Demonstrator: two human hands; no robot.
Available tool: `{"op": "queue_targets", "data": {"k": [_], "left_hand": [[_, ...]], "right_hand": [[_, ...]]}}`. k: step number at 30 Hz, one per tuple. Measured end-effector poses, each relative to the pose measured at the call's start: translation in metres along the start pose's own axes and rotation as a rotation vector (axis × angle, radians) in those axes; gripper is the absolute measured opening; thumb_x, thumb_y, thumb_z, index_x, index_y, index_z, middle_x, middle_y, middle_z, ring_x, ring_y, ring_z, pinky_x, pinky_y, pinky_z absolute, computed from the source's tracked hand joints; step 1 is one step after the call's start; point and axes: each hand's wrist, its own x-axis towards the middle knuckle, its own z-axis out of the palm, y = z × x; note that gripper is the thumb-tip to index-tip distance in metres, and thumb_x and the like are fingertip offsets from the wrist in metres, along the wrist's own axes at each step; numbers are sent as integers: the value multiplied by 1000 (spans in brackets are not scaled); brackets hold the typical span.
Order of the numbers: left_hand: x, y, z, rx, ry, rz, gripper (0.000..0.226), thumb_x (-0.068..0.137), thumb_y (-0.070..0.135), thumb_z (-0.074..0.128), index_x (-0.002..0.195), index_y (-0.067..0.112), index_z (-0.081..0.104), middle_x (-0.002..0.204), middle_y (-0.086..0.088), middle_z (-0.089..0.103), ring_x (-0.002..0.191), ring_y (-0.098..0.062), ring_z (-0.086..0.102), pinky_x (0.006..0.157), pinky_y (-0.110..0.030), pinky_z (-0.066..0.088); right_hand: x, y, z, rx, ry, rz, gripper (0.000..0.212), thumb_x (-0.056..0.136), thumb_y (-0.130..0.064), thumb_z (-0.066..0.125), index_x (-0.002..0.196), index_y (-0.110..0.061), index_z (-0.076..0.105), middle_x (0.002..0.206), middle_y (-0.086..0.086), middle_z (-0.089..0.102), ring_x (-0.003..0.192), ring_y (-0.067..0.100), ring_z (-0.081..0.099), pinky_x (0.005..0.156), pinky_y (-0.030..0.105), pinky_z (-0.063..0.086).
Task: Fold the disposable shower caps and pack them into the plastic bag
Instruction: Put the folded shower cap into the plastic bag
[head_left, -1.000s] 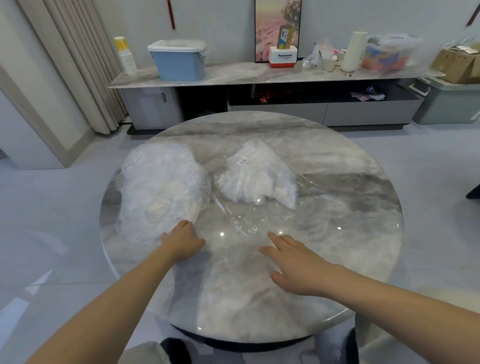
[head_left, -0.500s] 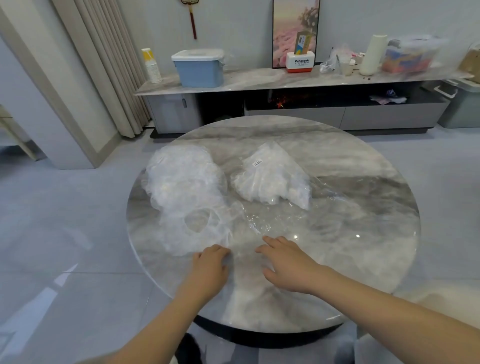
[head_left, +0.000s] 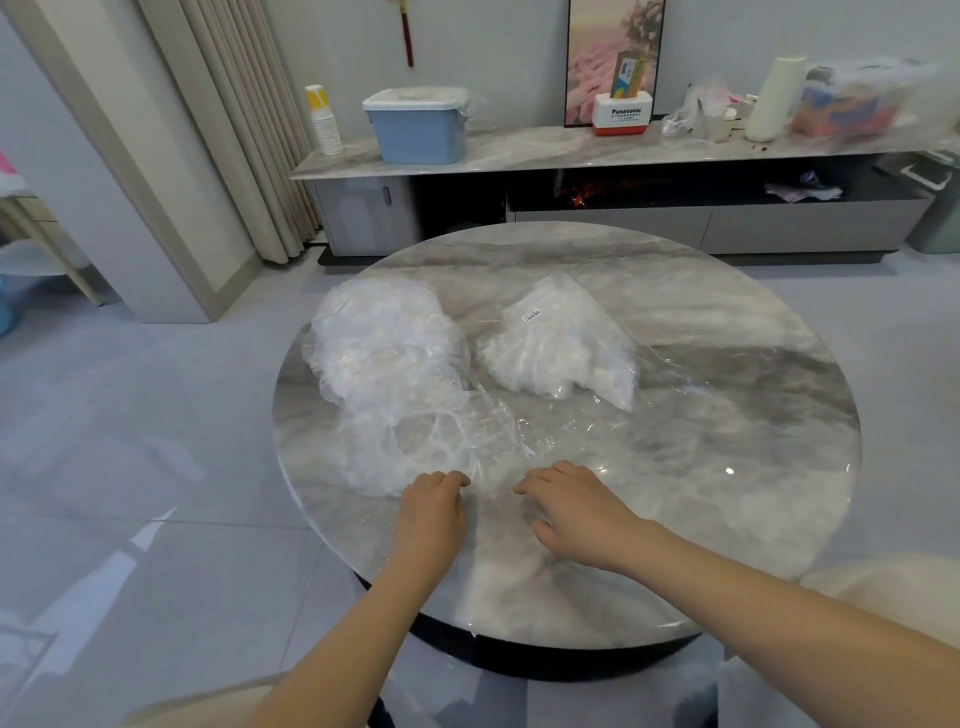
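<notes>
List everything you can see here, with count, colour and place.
table: one, grey marble, round, centre
loose caps: one pile, clear white, table's left
single cap: one, clear, spread before the pile
bag: one, clear, holding white caps, table's middle
sideboard: one, grey, back wall
bin: one, blue, on sideboard
cups: one stack, white and yellow, left of bin
left hand: fingers curled at cap's edge
right hand: on the table

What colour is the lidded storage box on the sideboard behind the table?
Light blue, with a paler whitish lid; the storage box shows clearly in the head view.
</notes>
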Motion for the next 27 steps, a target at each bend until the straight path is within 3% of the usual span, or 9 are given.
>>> {"op": "queue_targets", "data": {"k": [6,12,16,18,19,21,22,24,27], "left_hand": [[-22,2,-3,17,-56,-6,28,93,18,46,119,21,55,90,5,59,87,-14,52,76,-23,37],[-57,22,-12,-105,-129,-56,37,86,18,48,121,26,56,80,14,51,85,-8,51,88,-22,35],[-74,31,-16,-116,-204,-41,34,86,22,47,117,32,59,80,16,45,87,-4,47,90,-18,25],[-77,32,-18,-119,-222,-50,33,87,23,47,115,31,61,80,16,43,86,-3,45,92,-18,24],[-77,32,-19,-124,-228,-56,33,87,23,47,115,31,62,80,16,44,87,-3,44,94,-18,24],[-77,31,-20,-127,-236,-55,33,85,29,46,115,31,61,86,15,45,91,-4,42,97,-20,24],[-77,31,-21,-127,-238,-49,38,82,37,44,116,32,60,92,15,43,95,-4,40,96,-19,21],[-78,29,-21,-124,-221,16,55,73,55,36,119,32,57,103,16,37,103,-2,32,94,-16,14],[-77,25,-20,-125,-260,125,54,79,57,54,125,30,51,121,18,28,116,4,20,105,-16,8]], "right_hand": [[-1,3,11,24,11,-19,52,92,-22,49,142,-21,37,143,-3,43,126,20,38,102,29,28],[-8,-1,25,-43,-2,-106,58,90,-32,53,145,-28,33,148,-5,32,128,20,32,103,30,27],[-11,0,31,-82,15,-125,50,89,-36,54,138,-29,44,134,-4,43,122,19,32,98,29,24],[-13,0,32,-93,72,-146,36,87,-33,57,123,-25,60,118,-3,53,114,20,41,93,30,29],[-13,0,33,-113,121,-180,24,81,-29,64,104,-23,70,104,-3,59,105,21,49,86,31,35],[-15,1,36,-143,202,-205,5,63,-27,72,65,-24,69,76,-9,60,78,17,58,70,25,41],[-17,3,37,-158,240,-217,7,62,-29,68,57,-25,65,71,-13,59,73,14,57,69,22,39],[-22,2,38,-110,245,-221,19,70,-32,50,57,-26,63,71,-16,60,78,11,58,76,20,37],[-28,2,31,17,204,-236,22,72,-32,41,62,-21,57,66,-11,59,81,13,58,93,21,37]]}}
